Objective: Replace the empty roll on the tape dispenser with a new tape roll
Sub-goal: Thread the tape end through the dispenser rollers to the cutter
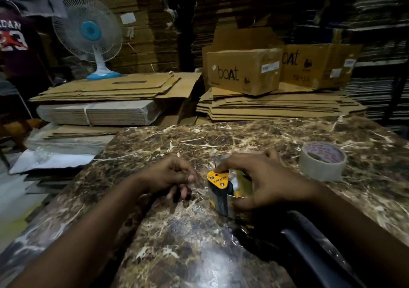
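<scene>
Gripping the tape dispenser (219, 184) from above, your right hand (263, 177) has its forefinger on the yellow plate at the top and its thumb curled low against the near side, so the tool stands on the marble-patterned table (221, 132) just in front of you. A roll is on the dispenser under that hand, but your fingers hide most of it and you cannot tell how much tape it carries. Your left hand (170, 174) sits just left of the dispenser, fingers curled inward; a glossy clear film seems to run from them toward the tool, though whether you are pinching it is too blurred to say. The tape roll (322, 161) lies flat on the table to the right, apart from your right hand, its core printed in red. Beyond the table's far edge lie stacks of flattened cardboard (265, 104), with 2 brown boxes (245, 70) marked "boAt" on the right-hand stack and a blue-and-white fan (90, 31) on the left-hand one.
</scene>
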### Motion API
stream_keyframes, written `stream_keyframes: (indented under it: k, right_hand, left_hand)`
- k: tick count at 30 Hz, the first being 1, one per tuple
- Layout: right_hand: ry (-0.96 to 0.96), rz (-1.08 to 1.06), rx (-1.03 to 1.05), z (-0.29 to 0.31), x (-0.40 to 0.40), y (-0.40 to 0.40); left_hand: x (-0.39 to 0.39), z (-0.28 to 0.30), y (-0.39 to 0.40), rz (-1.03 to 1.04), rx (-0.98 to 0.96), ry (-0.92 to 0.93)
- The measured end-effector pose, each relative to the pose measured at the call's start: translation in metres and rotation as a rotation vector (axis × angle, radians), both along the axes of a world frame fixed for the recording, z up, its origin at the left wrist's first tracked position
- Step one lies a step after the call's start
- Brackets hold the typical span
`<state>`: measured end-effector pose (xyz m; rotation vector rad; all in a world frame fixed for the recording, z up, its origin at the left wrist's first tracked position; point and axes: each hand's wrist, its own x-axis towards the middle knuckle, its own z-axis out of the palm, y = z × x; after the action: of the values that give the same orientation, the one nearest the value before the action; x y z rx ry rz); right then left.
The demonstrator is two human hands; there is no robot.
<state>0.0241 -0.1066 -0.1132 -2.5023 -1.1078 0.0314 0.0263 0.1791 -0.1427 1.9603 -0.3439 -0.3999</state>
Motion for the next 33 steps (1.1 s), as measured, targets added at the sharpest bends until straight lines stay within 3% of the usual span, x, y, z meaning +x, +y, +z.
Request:
stream_keyframes:
  k: [5,15,19,22,26,28,33]
  right_hand:
    - [0.081,0.104,0.066,-0.005,0.009,0.003]
    - [0.163,0.103,0.103,-0.006,0.000,-0.001]
    - [0.216,0.103,0.084,-0.003,0.001,0.001]
    - [0.226,0.094,0.077,0.002,0.000,0.003]
    - [0.238,0.107,0.073,-0.002,0.002,0.003]
    - [0.238,0.115,0.090,-0.007,0.003,0.002]
    - [0.220,0.044,0.121,-0.011,0.001,0.001]
  left_hand:
    - [0.014,0.005,0.012,-0.191,0.018,0.291]
    - [0.025,0.027,0.015,-0.324,0.245,0.734]
    - [0.027,0.038,0.009,-0.262,0.164,0.872]
    - [0.026,0.056,0.008,-0.242,0.290,0.888]
    - [0.025,0.076,0.004,-0.104,0.098,1.223]
    - [0.023,0.075,-0.006,0.022,0.163,1.201]
    - [0.017,0.059,-0.032,0.316,0.388,0.772]
